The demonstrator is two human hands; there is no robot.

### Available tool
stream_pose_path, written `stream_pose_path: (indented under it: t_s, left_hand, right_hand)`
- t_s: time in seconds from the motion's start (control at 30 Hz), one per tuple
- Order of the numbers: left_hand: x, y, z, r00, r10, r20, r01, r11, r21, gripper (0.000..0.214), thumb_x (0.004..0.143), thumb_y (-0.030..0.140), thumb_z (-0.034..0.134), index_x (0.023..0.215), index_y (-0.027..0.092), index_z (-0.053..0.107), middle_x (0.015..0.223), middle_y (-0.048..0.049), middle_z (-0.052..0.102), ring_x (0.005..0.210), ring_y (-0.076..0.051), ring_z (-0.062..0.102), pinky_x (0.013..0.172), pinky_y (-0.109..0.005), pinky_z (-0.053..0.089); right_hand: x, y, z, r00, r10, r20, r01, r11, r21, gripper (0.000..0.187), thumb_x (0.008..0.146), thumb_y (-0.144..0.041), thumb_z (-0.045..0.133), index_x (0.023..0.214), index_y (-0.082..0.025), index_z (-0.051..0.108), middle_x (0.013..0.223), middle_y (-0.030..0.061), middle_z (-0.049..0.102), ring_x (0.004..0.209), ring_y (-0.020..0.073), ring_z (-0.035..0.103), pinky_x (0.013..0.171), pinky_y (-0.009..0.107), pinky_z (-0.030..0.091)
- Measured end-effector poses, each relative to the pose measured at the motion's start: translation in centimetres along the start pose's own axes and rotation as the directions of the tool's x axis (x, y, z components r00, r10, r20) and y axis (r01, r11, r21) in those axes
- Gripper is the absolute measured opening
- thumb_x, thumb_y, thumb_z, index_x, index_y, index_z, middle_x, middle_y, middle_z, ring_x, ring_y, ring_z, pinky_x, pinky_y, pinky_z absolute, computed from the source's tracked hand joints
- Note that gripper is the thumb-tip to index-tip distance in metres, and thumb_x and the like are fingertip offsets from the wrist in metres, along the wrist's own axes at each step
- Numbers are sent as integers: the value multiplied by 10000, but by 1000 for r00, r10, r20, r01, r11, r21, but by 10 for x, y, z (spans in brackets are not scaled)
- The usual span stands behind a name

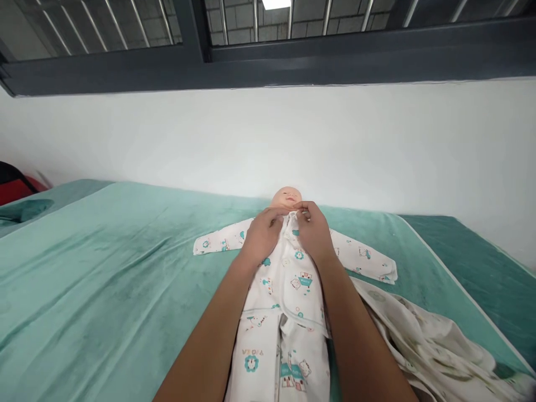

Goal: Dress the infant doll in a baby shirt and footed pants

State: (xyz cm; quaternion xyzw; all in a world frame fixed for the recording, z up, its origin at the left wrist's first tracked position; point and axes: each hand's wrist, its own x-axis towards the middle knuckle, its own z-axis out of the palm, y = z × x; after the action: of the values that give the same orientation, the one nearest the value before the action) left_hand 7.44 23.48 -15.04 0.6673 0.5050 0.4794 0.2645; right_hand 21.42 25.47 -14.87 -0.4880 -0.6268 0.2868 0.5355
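A baby doll (286, 197) lies on its back on a teal bed cover (104, 268), head toward the wall. It wears a white romper (288, 285) printed with small teal animals, sleeves spread flat to both sides. My left hand (262, 234) and my right hand (314, 229) meet at the romper's neckline just below the doll's chin. Both have their fingers curled and pinched on the front edges of the collar. My forearms run up over the doll's body and cover part of the romper.
A crumpled white printed cloth (422, 335) lies on the bed at the lower right. A white wall (335, 139) stands behind the bed under a dark barred window frame (268, 56). A red and black object (14, 187) sits at the far left.
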Motion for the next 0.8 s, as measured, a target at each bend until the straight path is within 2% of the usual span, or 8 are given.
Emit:
stream_pose_path:
  t_s: [0.07, 0.2, 0.33, 0.43, 0.57, 0.7, 0.8]
  left_hand:
    - [-7, 4, -1, 1000, 13, -8, -13, 999, -51, 246, 926, 217, 493, 1044, 242, 708, 1236, -28, 684, 1197, -191, 599, 1064, -334, 448]
    - [-27, 13, -7, 1000, 21, 17, -19, 994, -104, 167, 912, 239, 537, 917, 236, 703, 1277, -29, 660, 1255, -194, 559, 1103, -345, 401]
    - [-42, 13, -14, 999, 23, 41, -17, 990, -138, 154, 901, 264, 566, 941, 243, 713, 1356, -43, 608, 1336, -205, 488, 1152, -368, 343]
    - [-46, 9, -18, 997, 29, 78, -16, 988, -156, 144, 899, 283, 576, 940, 254, 711, 1379, -38, 593, 1369, -209, 451, 1159, -379, 335]
    - [-45, 7, -19, 995, 19, 98, -4, 989, -148, 123, 894, 296, 590, 929, 264, 703, 1402, -24, 575, 1377, -211, 441, 1163, -397, 327]
    - [-44, 7, -20, 994, 9, 107, 8, 987, -161, 102, 888, 283, 600, 922, 260, 694, 1401, -25, 575, 1367, -213, 453, 1162, -409, 325]
    - [-43, 7, -20, 994, 15, 104, 0, 989, -149, 90, 890, 283, 604, 920, 258, 685, 1391, -28, 582, 1363, -211, 455, 1167, -413, 317]
  right_hand:
    - [-6, -4, -1, 1000, -13, 8, 13, 1000, 23, 210, 852, -271, 479, 993, -204, 619, 958, 51, 664, 803, 180, 577, 744, 313, 454]
    - [-28, -11, -6, 990, -94, 102, 96, 995, -9, 226, 870, -246, 464, 995, -221, 649, 979, 38, 671, 844, 189, 583, 774, 326, 459]
    - [-47, -15, -11, 958, -232, 170, 263, 945, -192, 321, 881, -168, 433, 1112, -237, 644, 1003, 48, 654, 972, 230, 538, 866, 372, 438]
    - [-55, -17, -12, 939, -277, 202, 329, 897, -297, 325, 921, -167, 399, 1130, -229, 640, 1035, 71, 640, 1010, 253, 496, 911, 409, 412]
    - [-56, -15, -12, 956, -234, 175, 276, 919, -280, 246, 935, -190, 423, 1061, -228, 631, 1004, 69, 628, 990, 249, 493, 885, 401, 411]
    - [-53, -9, -12, 977, -125, 170, 134, 990, -39, 143, 921, -236, 481, 1013, -238, 590, 860, 12, 560, 804, 186, 508, 748, 333, 426]
    - [-52, -7, -12, 978, -76, 196, 53, 991, 119, 120, 930, -294, 505, 1014, -236, 567, 782, -25, 482, 684, 142, 450, 653, 289, 397]
